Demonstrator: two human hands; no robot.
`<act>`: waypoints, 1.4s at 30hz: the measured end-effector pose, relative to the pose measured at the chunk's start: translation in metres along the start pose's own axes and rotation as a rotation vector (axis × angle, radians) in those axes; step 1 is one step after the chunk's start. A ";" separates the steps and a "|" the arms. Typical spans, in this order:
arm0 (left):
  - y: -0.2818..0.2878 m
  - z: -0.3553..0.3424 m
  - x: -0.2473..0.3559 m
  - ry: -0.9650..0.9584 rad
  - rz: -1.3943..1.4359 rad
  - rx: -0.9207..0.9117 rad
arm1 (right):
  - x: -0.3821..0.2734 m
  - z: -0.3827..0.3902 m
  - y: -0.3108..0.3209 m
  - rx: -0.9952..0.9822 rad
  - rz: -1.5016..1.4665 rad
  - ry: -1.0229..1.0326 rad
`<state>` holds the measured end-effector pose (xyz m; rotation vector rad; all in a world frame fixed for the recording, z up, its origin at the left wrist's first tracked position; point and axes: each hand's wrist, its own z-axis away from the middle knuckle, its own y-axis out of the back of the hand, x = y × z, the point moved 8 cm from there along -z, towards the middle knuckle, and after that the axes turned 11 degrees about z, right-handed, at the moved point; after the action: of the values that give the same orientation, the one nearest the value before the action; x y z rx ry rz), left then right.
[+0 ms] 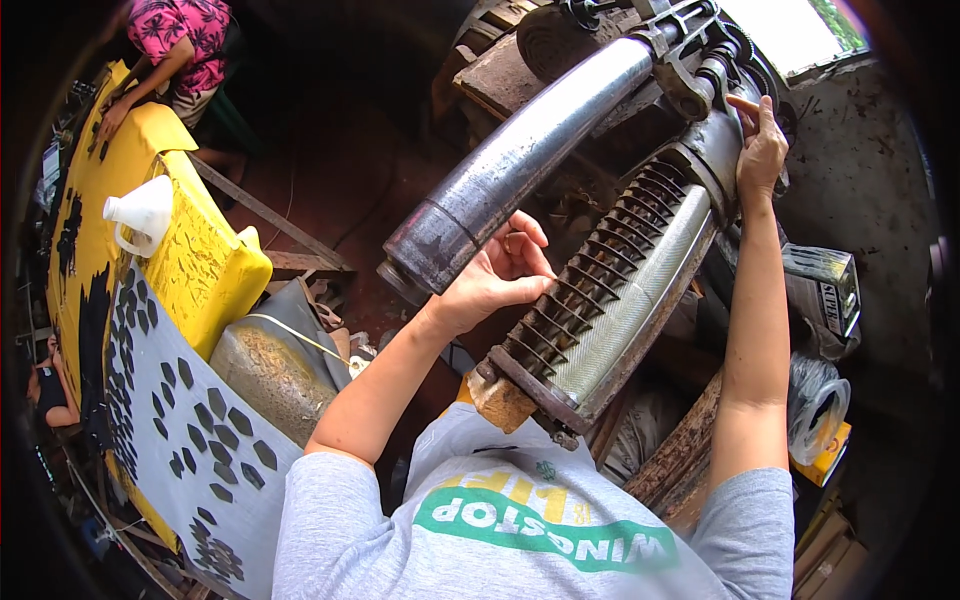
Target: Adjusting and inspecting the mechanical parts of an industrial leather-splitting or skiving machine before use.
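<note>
A dark metal machine slants across the middle. Its lower bed carries a row of thin curved metal ribs (610, 245) beside a pale textured plate (640, 290). Above the bed lies a shiny steel roller (530, 150), and gears and linkages (710, 60) sit at its upper end. My left hand (500, 270) is between roller and ribs, its thumb and a finger pinched together at the ribs' left edge; anything between them is too small to make out. My right hand (762, 155) rests against the machine's upper right side, fingers stretched upward and partly apart, one pointing left.
At left, a yellow-covered table (215, 240) bears a white jug (145, 215) and a grey sheet (180, 480) with several dark cut pieces. A person in a pink shirt (180, 35) leans over it. Plastic-wrapped packages (820, 290) and wooden boards (675, 455) lie at right.
</note>
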<state>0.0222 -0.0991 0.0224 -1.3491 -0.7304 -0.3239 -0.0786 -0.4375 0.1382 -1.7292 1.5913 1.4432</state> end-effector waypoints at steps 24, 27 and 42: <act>0.085 0.030 -0.035 -0.108 0.006 0.314 | 0.000 -0.004 -0.002 -0.035 0.060 0.035; 0.088 0.038 -0.029 -0.152 0.032 0.306 | 0.007 -0.007 0.002 -0.022 0.035 0.037; 0.073 0.089 0.000 -0.262 -0.042 0.353 | 0.008 -0.006 -0.001 -0.021 0.002 0.024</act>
<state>0.0413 0.0019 -0.0292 -1.0506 -0.9853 -0.0454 -0.0761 -0.4463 0.1333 -1.7644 1.5956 1.4502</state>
